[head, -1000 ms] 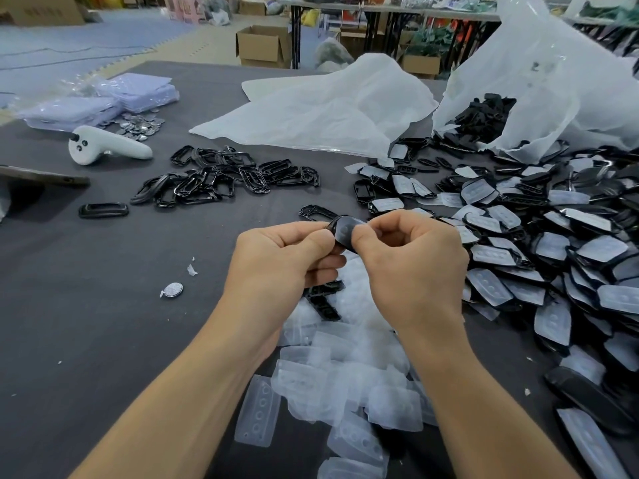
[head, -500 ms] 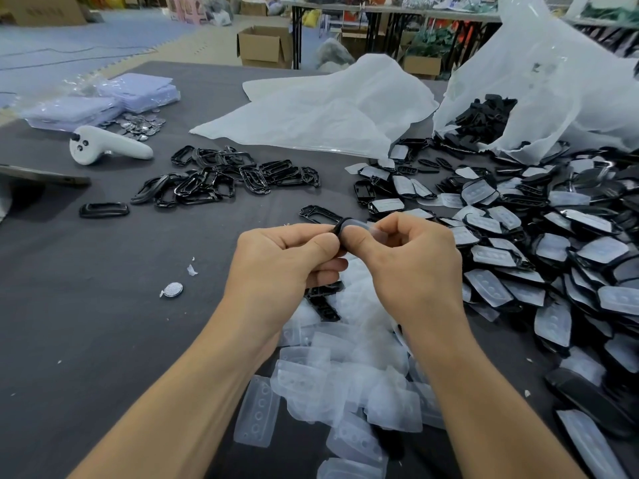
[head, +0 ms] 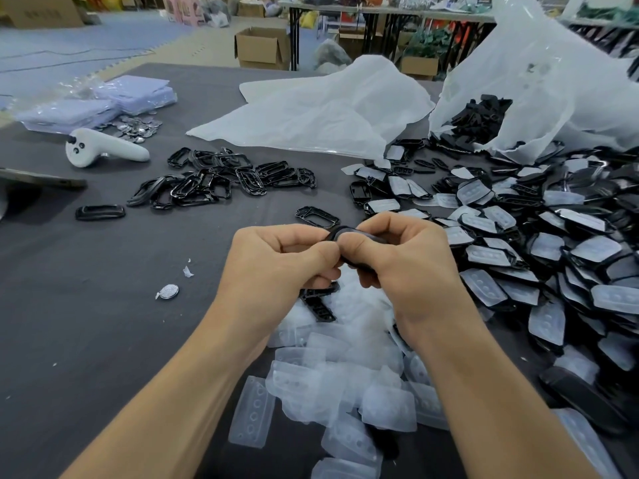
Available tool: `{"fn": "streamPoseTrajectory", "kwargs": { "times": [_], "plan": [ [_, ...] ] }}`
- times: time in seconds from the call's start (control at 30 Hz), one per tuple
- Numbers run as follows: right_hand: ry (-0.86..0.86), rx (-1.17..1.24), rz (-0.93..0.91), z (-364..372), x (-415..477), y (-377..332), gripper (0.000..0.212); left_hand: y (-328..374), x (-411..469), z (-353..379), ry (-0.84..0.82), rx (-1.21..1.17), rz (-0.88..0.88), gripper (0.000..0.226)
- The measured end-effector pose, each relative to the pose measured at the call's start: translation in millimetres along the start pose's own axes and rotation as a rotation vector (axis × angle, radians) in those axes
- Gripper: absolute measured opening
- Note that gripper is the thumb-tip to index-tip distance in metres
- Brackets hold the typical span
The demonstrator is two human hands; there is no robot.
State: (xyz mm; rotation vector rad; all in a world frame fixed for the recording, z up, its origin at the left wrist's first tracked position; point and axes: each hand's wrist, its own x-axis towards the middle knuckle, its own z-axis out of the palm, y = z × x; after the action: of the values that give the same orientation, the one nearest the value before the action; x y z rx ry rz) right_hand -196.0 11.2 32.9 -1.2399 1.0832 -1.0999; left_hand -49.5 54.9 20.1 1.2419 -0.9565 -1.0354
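Hands meet above the dark grey table [head: 86, 305]: we see the left hand [head: 276, 267] and the right hand [head: 404, 267] both curled tight on one small black oval plastic shell [head: 345, 231], thumbs pressed on its near edge, shell held off the surface. Straight under the grip we mark a heap of translucent white rubbery button pads [head: 345, 375]; just beyond the grip lies a lone black plastic frame [head: 316, 216]. Right of the grip sprawls a pile of black shells topped with clear pads [head: 553, 243].
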Motion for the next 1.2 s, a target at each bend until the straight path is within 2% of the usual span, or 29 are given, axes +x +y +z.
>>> {"fn": "streamPoseTrajectory", "kwargs": {
  "times": [0.23, 0.33, 0.43, 0.6, 0.73, 0.83, 0.97, 1.07, 1.2],
  "plan": [
    [-0.102, 0.04, 0.133, 1.6, -1.2, -3.3, 0.009, -2.0, 4.2, 1.6, 0.142, -0.014, -0.073, 0.024],
    [-0.029, -0.014, 0.077, 1.9, 0.0, -0.9, 0.01, -3.3, 4.9, 0.1, 0.143, -0.026, -0.066, 0.019],
    [0.013, -0.114, -0.003, 2.8, 0.7, 2.1, 0.019, -3.4, 4.8, -1.7, 0.09, -0.04, -0.063, 0.006],
    [0.023, -0.127, -0.03, 1.9, 2.2, 4.0, 0.021, 0.8, 4.6, -5.5, -0.026, 0.012, -0.038, 0.027],
    [0.006, -0.146, -0.041, 3.3, 1.7, 6.1, 0.02, -1.0, 5.3, -1.7, 0.02, 0.063, 0.005, 0.013],
    [-0.024, -0.112, -0.023, 3.0, 1.0, 5.2, 0.019, -4.1, 7.0, -1.4, 0.075, 0.105, 0.044, 0.022],
    [-0.036, 0.056, 0.036, 2.7, 2.2, 4.3, 0.016, -5.3, 8.7, -4.8, 0.113, 0.085, 0.049, 0.025],
    [-0.022, -0.005, -0.024, 1.5, 3.6, 7.7, 0.02, -7.1, 7.5, -2.7, 0.09, 0.122, 0.059, 0.012],
    [-0.05, -0.115, -0.078, 3.0, 4.0, 12.4, 0.024, -12.8, 10.1, 0.0, 0.115, 0.295, 0.149, 0.013]
  ]
}}
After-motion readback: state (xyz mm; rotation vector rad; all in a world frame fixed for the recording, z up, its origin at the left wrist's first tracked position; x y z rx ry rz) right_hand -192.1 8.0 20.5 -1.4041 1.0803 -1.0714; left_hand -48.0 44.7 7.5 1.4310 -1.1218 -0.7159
